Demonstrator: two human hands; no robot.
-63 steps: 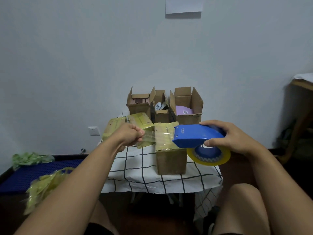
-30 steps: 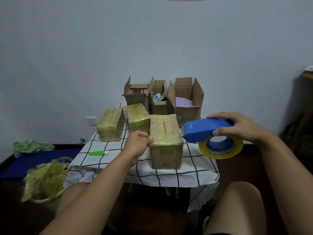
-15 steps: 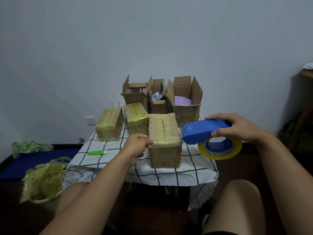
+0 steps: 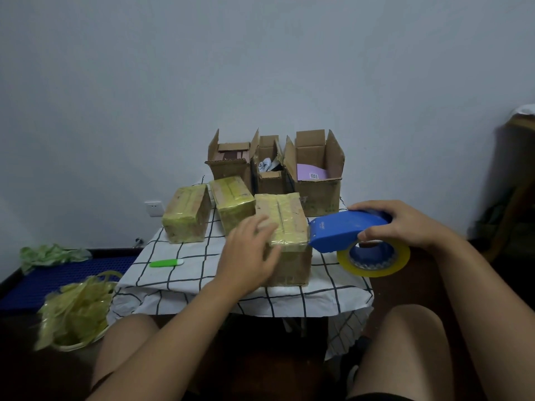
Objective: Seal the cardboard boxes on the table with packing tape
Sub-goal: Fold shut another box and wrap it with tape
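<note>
L hand lies flat, fingers straight, on the taped box by the table's front edge. R hand grips the tape gun beside it. Push hard & the box may slide off.

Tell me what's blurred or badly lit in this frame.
Head view: the left hand is motion-smeared over the taped box; the right hand and blue tape dispenser look sharp; the floor is dim; the edges bend from the wide lens.

left hand spread flat, right hand curled, gripping
</note>
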